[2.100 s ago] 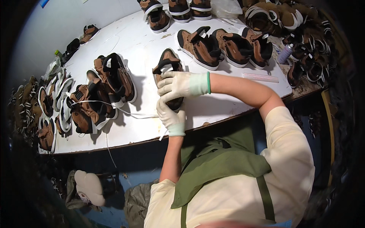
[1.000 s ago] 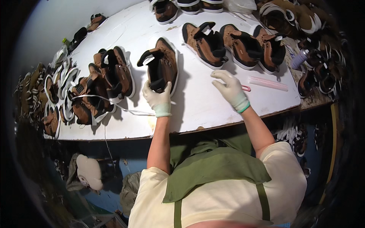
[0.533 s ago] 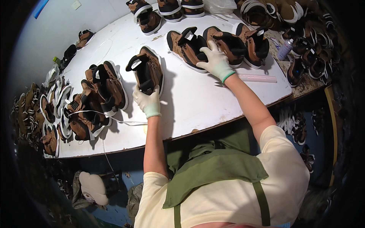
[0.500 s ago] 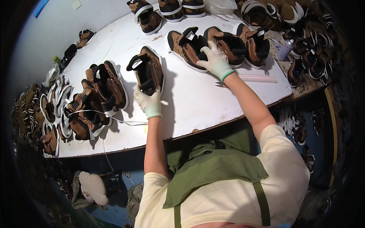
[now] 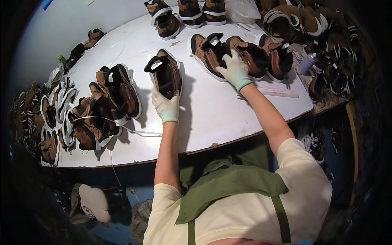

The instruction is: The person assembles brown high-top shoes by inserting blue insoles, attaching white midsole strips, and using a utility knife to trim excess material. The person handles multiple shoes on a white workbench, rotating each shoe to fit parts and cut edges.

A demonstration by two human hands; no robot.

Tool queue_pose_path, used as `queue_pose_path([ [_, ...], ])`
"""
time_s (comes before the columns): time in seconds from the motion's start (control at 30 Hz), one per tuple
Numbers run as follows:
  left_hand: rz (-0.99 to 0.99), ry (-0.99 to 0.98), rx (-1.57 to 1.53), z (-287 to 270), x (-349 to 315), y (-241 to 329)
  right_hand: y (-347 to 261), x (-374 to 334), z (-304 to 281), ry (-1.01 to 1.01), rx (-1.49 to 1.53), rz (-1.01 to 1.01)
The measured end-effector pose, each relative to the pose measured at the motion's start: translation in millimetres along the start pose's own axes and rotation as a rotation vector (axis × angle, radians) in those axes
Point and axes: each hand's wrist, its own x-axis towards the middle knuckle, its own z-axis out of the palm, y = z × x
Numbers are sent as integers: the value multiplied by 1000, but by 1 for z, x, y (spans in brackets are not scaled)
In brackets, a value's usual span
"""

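Note:
Both of my hands wear pale gloves. My left hand (image 5: 165,105) is closed around the heel of a brown and black shoe (image 5: 174,77), which rests upright on the white table with its toe pointing away. Farther right, my right hand (image 5: 235,70) grips the heel end of another brown shoe (image 5: 203,50), its fingers at the collar. Close beside that one stand a second shoe (image 5: 251,59) and a third shoe (image 5: 277,57), all side by side. The palm-side fingers of both hands are partly hidden.
On the left of the white table (image 5: 228,118) lie several brown shoes (image 5: 122,92) with a loose white cord (image 5: 141,132). More shoes (image 5: 190,12) stand at the far edge. A pink ruler (image 5: 279,92) and a spray can (image 5: 307,63) are at the right, near piled shoes.
The whole view has shifted slightly. The shoe under my right hand sits a little closer to its neighbour on the right. My left hand keeps its hold on the other shoe.

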Motion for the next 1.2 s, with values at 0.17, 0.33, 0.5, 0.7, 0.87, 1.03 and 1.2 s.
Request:
queue_pose_path([
  [0.17, 15, 48, 20, 16, 8, -1, 9, -8, 4, 61, 103, 7],
  [0.33, 114, 89, 13, 23, 11, -9, 3, -9, 3, -26, 29, 20],
  [0.5, 157, 10, -234, 14, 22, -10, -13, -3, 27, 140, -97, -2],
  [0.7, 127, -14, -64, 18, 29, -18, -12, -12, 10, 45, 10, 34],
  [0.87, 37, -43, 7, -9, -8, 10, 37, -8, 78, 388, -180, -124],
  [1.03, 166, 26, -232, -43, -26, -32, 4, -37, 9, 274, 6, -77],
  [1.2, 300, 408, 26, -99, 7, -53, -29, -67, 0, 442, 167, -300],
])
